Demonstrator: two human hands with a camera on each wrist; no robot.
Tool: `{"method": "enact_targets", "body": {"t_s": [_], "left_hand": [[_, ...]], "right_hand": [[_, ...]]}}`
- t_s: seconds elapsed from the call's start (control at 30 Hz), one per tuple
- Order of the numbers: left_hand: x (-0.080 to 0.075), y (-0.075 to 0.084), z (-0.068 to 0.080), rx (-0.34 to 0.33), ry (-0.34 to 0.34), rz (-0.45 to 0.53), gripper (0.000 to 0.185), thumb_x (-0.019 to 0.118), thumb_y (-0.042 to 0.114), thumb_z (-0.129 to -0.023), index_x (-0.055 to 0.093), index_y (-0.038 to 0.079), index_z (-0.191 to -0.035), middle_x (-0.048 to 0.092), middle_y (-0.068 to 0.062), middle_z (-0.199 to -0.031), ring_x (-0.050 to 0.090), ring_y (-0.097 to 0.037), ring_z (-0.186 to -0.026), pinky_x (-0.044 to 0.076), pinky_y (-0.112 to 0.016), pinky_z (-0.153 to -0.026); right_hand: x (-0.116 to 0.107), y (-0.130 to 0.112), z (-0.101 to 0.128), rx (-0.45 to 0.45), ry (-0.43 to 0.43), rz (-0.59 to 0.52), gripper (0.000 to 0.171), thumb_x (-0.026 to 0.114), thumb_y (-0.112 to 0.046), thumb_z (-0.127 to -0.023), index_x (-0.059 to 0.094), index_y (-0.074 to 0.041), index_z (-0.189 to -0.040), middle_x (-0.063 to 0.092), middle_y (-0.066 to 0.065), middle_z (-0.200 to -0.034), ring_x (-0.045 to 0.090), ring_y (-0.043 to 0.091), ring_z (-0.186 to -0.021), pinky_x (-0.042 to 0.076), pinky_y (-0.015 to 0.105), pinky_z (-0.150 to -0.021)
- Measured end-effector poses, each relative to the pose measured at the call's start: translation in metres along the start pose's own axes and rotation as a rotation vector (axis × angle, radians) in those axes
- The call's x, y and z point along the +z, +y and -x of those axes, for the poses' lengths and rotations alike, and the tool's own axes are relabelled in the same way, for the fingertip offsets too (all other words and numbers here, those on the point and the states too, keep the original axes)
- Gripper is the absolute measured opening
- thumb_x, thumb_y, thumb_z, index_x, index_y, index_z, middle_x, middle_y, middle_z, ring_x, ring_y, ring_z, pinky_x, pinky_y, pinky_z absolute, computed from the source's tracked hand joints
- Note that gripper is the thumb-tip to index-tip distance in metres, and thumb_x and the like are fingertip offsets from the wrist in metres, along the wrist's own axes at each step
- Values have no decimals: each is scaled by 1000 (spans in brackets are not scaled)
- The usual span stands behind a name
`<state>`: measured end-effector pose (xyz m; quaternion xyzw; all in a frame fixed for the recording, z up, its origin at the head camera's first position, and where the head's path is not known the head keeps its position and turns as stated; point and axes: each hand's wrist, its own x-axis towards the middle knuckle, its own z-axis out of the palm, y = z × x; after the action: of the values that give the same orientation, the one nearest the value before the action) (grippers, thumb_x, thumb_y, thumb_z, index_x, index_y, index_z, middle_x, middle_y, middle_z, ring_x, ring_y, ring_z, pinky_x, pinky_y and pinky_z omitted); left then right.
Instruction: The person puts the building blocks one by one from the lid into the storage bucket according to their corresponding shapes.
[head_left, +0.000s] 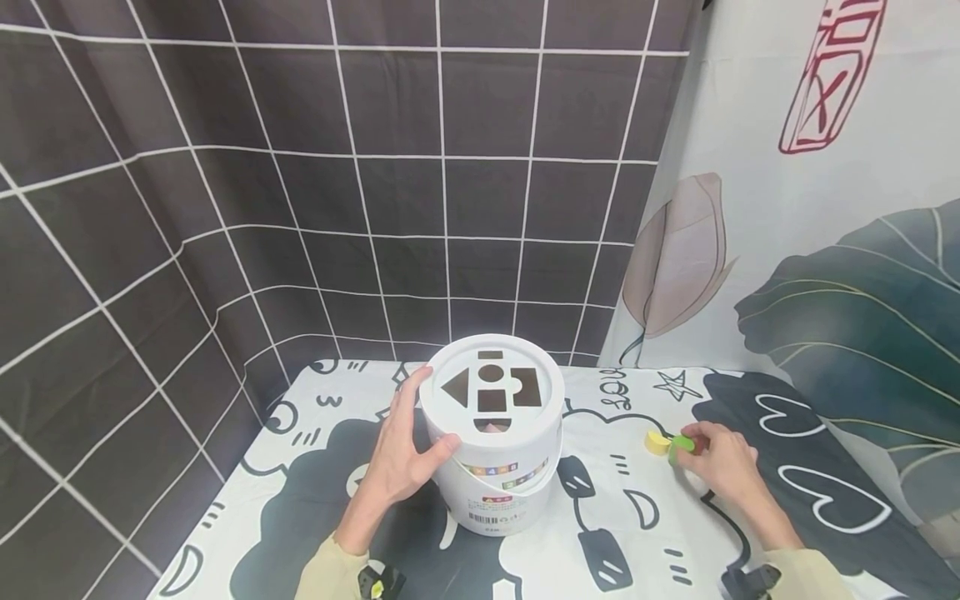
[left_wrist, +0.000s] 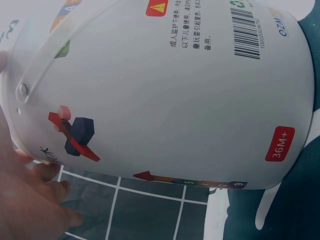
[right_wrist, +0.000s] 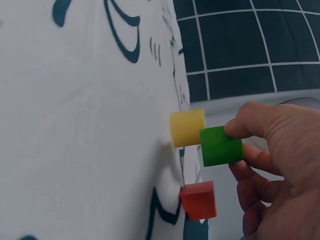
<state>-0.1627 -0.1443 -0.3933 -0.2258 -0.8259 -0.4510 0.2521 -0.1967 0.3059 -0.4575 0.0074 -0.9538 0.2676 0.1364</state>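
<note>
A white bucket [head_left: 480, 492] stands upright on the table, its white lid [head_left: 450, 417] cut with shaped holes. My left hand [head_left: 405, 458] rests against its left side at the lid's rim, thumb toward the front and fingers along the far side. In the left wrist view the bucket's printed side [left_wrist: 165, 110] fills most of the picture. On the right, my right hand [head_left: 723, 462] pinches a green cylindrical block [right_wrist: 221, 146] between thumb and fingers. Beside it are a yellow block [right_wrist: 188, 128] and a red block [right_wrist: 198, 200], the latter partly hidden by the hand in the head view.
A white cloth with black cartoon drawings [head_left: 622, 558] covers the table. Behind it hangs a dark curtain with a white grid [head_left: 480, 200]. A pale curtain with leaf prints [head_left: 847, 267] hangs at the right. The bucket's handle [head_left: 525, 490] hangs down its front.
</note>
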Motion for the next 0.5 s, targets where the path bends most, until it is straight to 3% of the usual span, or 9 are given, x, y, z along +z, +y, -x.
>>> {"method": "enact_targets", "body": {"t_s": [0.13,0.33,0.5], "left_hand": [[0,0,0,-8,-3,-2,87,69,40,-79,34,10,-153,41,-13,-153,39,-36,-139,29,-67,-107],[0,0,0,-9,-5,-2,87,69,40,-79,34,11,-153,41,-13,-153,39,-36,-139,30,-67,-107],[0,-1,0,-2,-2,-5,87,69,41,-79,34,12,-153,41,-12,-153,39,-35,-139,30,-67,-107]], "right_hand": [[-3,-6,-2,-22,16,-12,36,77,-9,-78,65,10,-106,61,11,-83,54,31,-77,28,46,-70],[-11,-19,-5,-55,31,-38,35,78,-9,-79,65,9,-106,64,25,-95,57,42,-88,31,59,-80],[-22,-36,-9,-90,37,-67,34,78,-8,-78,66,7,-106,66,23,-98,59,39,-88,39,53,-77]]}}
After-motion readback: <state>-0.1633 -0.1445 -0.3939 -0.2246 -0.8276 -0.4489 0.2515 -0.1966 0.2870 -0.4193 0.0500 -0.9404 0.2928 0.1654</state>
